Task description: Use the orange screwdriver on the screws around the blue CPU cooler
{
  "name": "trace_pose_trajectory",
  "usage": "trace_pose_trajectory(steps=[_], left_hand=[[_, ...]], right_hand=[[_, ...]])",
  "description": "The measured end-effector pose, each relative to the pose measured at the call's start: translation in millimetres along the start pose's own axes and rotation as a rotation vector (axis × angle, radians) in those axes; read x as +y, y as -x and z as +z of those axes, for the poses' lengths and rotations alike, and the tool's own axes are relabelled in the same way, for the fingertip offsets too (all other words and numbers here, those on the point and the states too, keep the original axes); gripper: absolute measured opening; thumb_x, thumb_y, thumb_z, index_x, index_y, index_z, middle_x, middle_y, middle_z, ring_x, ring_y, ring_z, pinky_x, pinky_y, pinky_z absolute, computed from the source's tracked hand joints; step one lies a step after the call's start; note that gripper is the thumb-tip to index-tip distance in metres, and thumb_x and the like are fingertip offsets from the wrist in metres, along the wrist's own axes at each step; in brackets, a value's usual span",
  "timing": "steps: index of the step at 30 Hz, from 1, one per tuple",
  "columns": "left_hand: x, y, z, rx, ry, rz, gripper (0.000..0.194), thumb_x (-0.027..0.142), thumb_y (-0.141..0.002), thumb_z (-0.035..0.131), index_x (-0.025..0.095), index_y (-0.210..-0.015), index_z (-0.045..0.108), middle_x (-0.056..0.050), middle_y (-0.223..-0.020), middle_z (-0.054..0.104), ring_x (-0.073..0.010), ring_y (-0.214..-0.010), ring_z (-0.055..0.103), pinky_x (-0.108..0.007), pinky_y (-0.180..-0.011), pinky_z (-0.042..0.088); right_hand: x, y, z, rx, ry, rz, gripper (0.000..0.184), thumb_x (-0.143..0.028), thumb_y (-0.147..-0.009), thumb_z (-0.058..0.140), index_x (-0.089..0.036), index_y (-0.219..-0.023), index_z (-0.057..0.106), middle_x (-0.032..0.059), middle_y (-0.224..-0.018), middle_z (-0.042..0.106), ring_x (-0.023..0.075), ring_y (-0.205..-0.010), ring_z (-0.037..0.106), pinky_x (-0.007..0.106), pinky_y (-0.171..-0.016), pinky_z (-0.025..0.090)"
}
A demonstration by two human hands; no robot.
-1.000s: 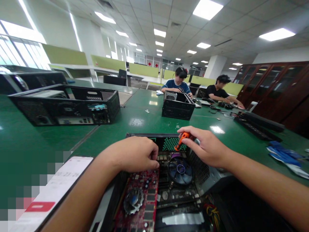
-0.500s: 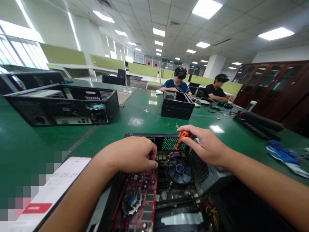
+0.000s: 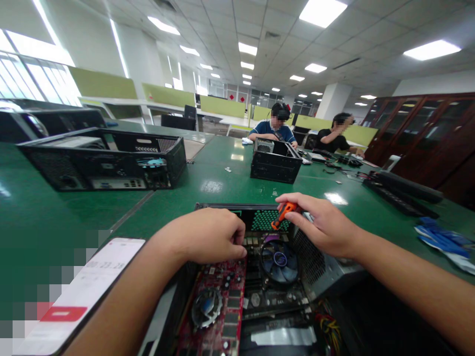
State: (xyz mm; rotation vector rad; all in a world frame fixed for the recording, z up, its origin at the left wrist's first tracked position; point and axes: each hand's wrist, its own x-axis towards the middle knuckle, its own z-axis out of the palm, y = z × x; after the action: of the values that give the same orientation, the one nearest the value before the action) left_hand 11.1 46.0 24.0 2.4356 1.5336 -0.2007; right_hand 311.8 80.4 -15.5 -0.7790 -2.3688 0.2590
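Green bench: my right hand [image 3: 326,228] pinched the orange screwdriver [image 3: 282,213], left hand [image 3: 208,236] curled on the red card [image 3: 217,306]; a slip could gouge it.

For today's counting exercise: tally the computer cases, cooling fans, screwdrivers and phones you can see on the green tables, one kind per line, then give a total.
Computer cases: 3 (open case under the hands, black case at left, small case farther back)
Cooling fans: 2 (blue fan, fan on the red card)
Screwdrivers: 1 (orange screwdriver in the right hand)
Phones: 1 (phone)
Total: 7
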Motion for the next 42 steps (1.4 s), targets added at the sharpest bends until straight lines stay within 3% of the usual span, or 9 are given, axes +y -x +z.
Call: trace_pose_trajectory(steps=[9, 15, 21, 24, 26, 28, 32, 35, 42], left_hand=[[3, 0, -2.6, -0.027, -0.011, -0.029, 0.013, 0.034, -0.102, 0.089, 0.029, -0.090, 0.087, -0.001, -0.089, 0.090, -0.0257, -0.079, 0.076, -0.039, -0.072, 0.044], [5, 1, -4.6, -0.047, -0.033, -0.038, 0.012, 0.035, -0.103, 0.088, 0.029, -0.093, 0.087, -0.001, -0.091, 0.090, -0.0246, -0.081, 0.076, -0.039, -0.073, 0.045], [6, 0, -5.9, -0.056, -0.052, -0.049, 0.012, 0.035, -0.104, 0.086, 0.029, -0.094, 0.088, -0.002, -0.089, 0.089, -0.0255, -0.078, 0.075, -0.039, -0.073, 0.047], [6, 1, -5.9, -0.058, -0.057, -0.048, 0.012, 0.038, -0.105, 0.086, 0.029, -0.097, 0.090, -0.002, -0.091, 0.090, -0.0256, -0.078, 0.075, -0.039, -0.073, 0.047], [5, 1, -5.6, -0.056, -0.052, -0.044, 0.012, 0.038, -0.104, 0.086, 0.029, -0.098, 0.090, -0.002, -0.092, 0.090, -0.0257, -0.079, 0.076, -0.039, -0.072, 0.047], [5, 1, -5.2, -0.055, -0.048, -0.044, 0.012, 0.038, -0.104, 0.086, 0.029, -0.097, 0.090, -0.002, -0.094, 0.091, -0.0256, -0.081, 0.077, -0.039, -0.073, 0.048], [3, 0, -4.3, -0.060, -0.042, -0.050, 0.014, 0.039, -0.106, 0.085, 0.030, -0.095, 0.088, -0.001, -0.091, 0.089, -0.0245, -0.078, 0.076, -0.039, -0.072, 0.046], [3, -1, -4.3, -0.045, -0.026, -0.054, 0.016, 0.038, -0.105, 0.085, 0.030, -0.091, 0.086, -0.001, -0.087, 0.088, -0.0240, -0.075, 0.075, -0.040, -0.071, 0.044], [3, -1, -5.1, -0.056, -0.045, -0.061, 0.016, 0.040, -0.106, 0.085, 0.030, -0.094, 0.088, -0.001, -0.089, 0.089, -0.0236, -0.077, 0.076, -0.039, -0.071, 0.045]], right_hand=[[-4, -2, -1, -0.026, -0.012, 0.014, 0.033, -0.034, -0.123, 0.068, -0.025, -0.150, 0.086, 0.0134, -0.140, 0.096, 0.0310, -0.124, 0.093, 0.046, -0.112, 0.075], [-4, -9, 4, 0.029, 0.048, 0.126, 0.022, -0.039, -0.118, 0.076, -0.025, -0.126, 0.091, 0.0074, -0.110, 0.096, 0.0276, -0.095, 0.090, 0.039, -0.092, 0.071], [0, -4, 2, 0.039, 0.007, 0.059, 0.042, -0.031, -0.120, 0.066, -0.023, -0.157, 0.083, 0.0144, -0.140, 0.095, 0.0321, -0.125, 0.091, 0.048, -0.112, 0.072], [0, 1, -10, 0.106, -0.057, -0.008, 0.034, -0.026, -0.116, 0.071, -0.023, -0.146, 0.087, 0.0098, -0.122, 0.096, 0.0270, -0.103, 0.090, 0.038, -0.093, 0.071], [-1, 4, -18, 0.133, -0.112, -0.056, 0.027, -0.020, -0.111, 0.072, -0.021, -0.132, 0.089, 0.0059, -0.104, 0.092, 0.0218, -0.083, 0.084, 0.030, -0.076, 0.064], [-2, 5, -25, 0.086, -0.149, -0.112, 0.025, -0.015, -0.103, 0.068, -0.020, -0.116, 0.089, 0.0027, -0.089, 0.086, 0.0187, -0.071, 0.076, 0.027, -0.068, 0.058], [-3, 6, -22, 0.015, -0.196, -0.201, 0.023, -0.017, -0.093, 0.064, -0.021, -0.101, 0.085, 0.0002, -0.077, 0.079, 0.0158, -0.062, 0.068, 0.026, -0.061, 0.050], [-2, 7, -13, 0.073, -0.231, -0.230, 0.022, -0.018, -0.090, 0.062, -0.022, -0.095, 0.083, -0.0028, -0.071, 0.075, 0.0121, -0.055, 0.060, 0.025, -0.055, 0.041], [5, 11, -10, 0.056, -0.249, -0.237, 0.019, -0.018, -0.090, 0.064, -0.022, -0.095, 0.082, -0.0030, -0.074, 0.078, 0.0109, -0.057, 0.063, 0.023, -0.057, 0.044]])
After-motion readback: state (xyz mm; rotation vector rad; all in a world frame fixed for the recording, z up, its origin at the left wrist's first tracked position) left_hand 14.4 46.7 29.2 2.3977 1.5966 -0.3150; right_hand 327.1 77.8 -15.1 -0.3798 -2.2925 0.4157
